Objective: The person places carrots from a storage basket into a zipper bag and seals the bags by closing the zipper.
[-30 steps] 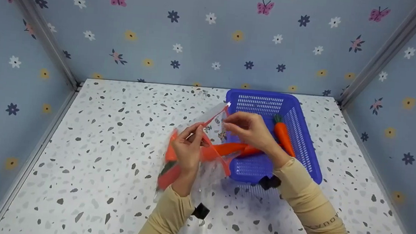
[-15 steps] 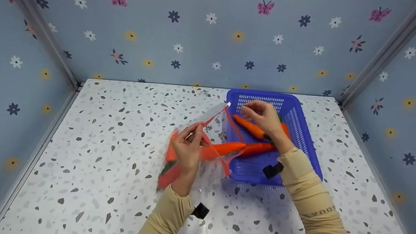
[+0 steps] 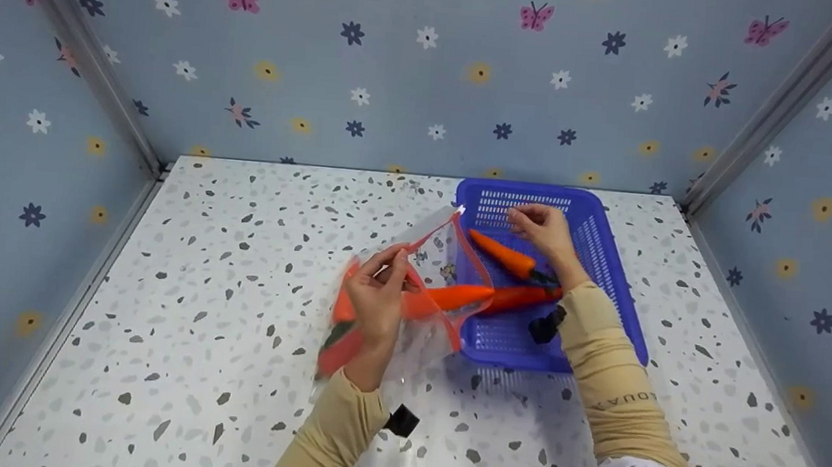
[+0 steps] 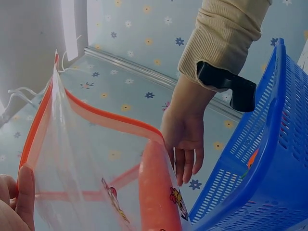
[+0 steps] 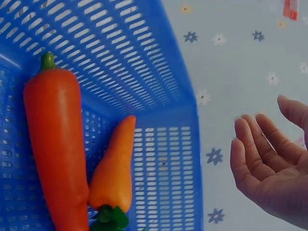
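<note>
My left hand (image 3: 374, 294) pinches the red rim of a clear zip bag (image 4: 113, 120), whose mouth gapes toward the basket. Orange-red vegetables fill the bag's left part, and a long orange-red one (image 3: 452, 297) lies at its mouth. The blue basket (image 3: 465, 185) holds an orange carrot (image 3: 501, 254) with a green top and a long red pepper (image 5: 55, 139) with a green stem. Over the basket's back part hovers my right hand (image 3: 546, 230), fingers loosely bent around nothing. My right forearm covers part of the basket's right side.
A white speckled table (image 3: 233, 263) lies under everything. Flower-patterned walls (image 3: 430, 77) enclose it at the back and sides. A black wrist camera (image 3: 402, 420) sits by the left sleeve, another (image 3: 547, 326) by the right one.
My right hand has moved from the bag's mouth to the right and back over the basket, uncovering the carrot. The left hand and bag have stayed in place.
</note>
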Available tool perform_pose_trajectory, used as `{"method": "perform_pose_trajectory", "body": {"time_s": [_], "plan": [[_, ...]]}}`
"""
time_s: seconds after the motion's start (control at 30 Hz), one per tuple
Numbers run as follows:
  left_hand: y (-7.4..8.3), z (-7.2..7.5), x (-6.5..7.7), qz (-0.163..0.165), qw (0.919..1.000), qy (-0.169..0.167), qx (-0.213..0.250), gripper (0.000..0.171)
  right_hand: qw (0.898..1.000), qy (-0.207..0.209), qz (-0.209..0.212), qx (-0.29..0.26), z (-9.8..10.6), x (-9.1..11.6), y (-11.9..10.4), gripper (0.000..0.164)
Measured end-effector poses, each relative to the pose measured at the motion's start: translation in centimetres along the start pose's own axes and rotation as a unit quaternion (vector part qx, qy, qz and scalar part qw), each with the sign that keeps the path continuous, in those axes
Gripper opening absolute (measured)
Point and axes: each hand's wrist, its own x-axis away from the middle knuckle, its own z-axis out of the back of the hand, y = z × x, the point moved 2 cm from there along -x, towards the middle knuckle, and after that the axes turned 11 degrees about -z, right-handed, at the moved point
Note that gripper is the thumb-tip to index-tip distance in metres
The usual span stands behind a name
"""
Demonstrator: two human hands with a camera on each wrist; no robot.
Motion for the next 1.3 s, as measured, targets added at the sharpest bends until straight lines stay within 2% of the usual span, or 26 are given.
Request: {"method": "perform_pose_trajectory", "body": {"time_s": [0.17, 0.2, 0.33, 0.4, 0.43, 0.6, 0.7, 0.73, 0.87, 0.93, 0.97, 1.07, 1.13, 1.17, 1.2, 1.3], "plan": [[-1.5, 0.7, 0.2, -0.010, 0.9999, -0.010, -0.004, 0.018, 0.999, 0.040, -0.036, 0.008, 0.2, -1.0, 1.5, 0.035], [-0.4, 0.3, 0.0, -0.007, 0.9999, -0.010, 0.002, 0.018, 0.998, 0.047, -0.041, 0.013, 0.3, -1.1, 1.7, 0.035], [1.0, -0.4, -0.3, 0.004, 1.0000, 0.001, -0.007, 0.016, 0.996, 0.060, -0.061, 0.020, 0.3, -1.5, 2.7, 0.038], [2.4, -1.0, -0.5, 0.010, 0.9999, 0.003, -0.008, 0.014, 0.995, 0.058, -0.075, 0.027, 0.4, -1.7, 3.2, 0.042], [1.9, -0.8, -0.5, 0.007, 0.9998, 0.002, -0.017, 0.014, 0.994, 0.056, -0.084, 0.030, 0.4, -1.7, 3.5, 0.044], [4.6, -2.0, -0.9, 0.018, 0.9996, -0.006, -0.020, 0.015, 0.991, 0.060, -0.111, 0.055, 0.6, -1.7, 4.8, 0.051], [6.1, -2.6, -1.1, 0.042, 0.9987, 0.001, -0.027, 0.016, 0.990, 0.068, -0.116, 0.051, 0.7, -1.7, 5.5, 0.052], [6.2, -2.6, -1.2, 0.048, 0.9984, 0.004, -0.029, 0.017, 0.991, 0.069, -0.112, 0.039, 0.8, -1.9, 6.2, 0.051], [6.4, -2.7, -1.2, 0.060, 0.9976, 0.015, -0.031, 0.016, 0.984, 0.064, -0.161, 0.047, 0.8, -2.5, 7.6, 0.053], [6.0, -2.5, -1.1, 0.051, 0.9982, 0.015, -0.026, 0.015, 0.979, 0.060, -0.182, 0.064, 0.8, -3.8, 9.3, 0.056], [5.9, -2.4, -1.1, 0.046, 0.9985, 0.015, -0.026, 0.015, 0.977, 0.050, -0.195, 0.070, 0.6, -3.7, 9.3, 0.057], [5.2, -2.1, -1.0, 0.026, 0.9995, 0.007, -0.016, 0.016, 0.981, 0.051, -0.176, 0.063, 1.0, -7.2, 14.1, 0.061], [5.4, -2.1, -0.9, 0.023, 0.9996, 0.008, -0.015, 0.017, 0.983, 0.031, -0.174, 0.053, 1.2, -9.0, 16.9, 0.064], [3.9, -1.5, -0.7, 0.019, 0.9998, 0.005, -0.001, 0.017, 0.985, 0.025, -0.165, 0.049, 1.4, -9.8, 18.1, 0.063], [3.3, -1.2, -0.6, 0.015, 0.9999, 0.002, 0.008, 0.016, 0.983, 0.023, -0.172, 0.060, 1.5, -11.0, 19.6, 0.066], [3.8, -1.3, -0.7, 0.022, 0.9997, 0.009, 0.008, 0.016, 0.980, -0.008, -0.186, 0.069, 1.4, -11.4, 20.6, 0.069]]}}
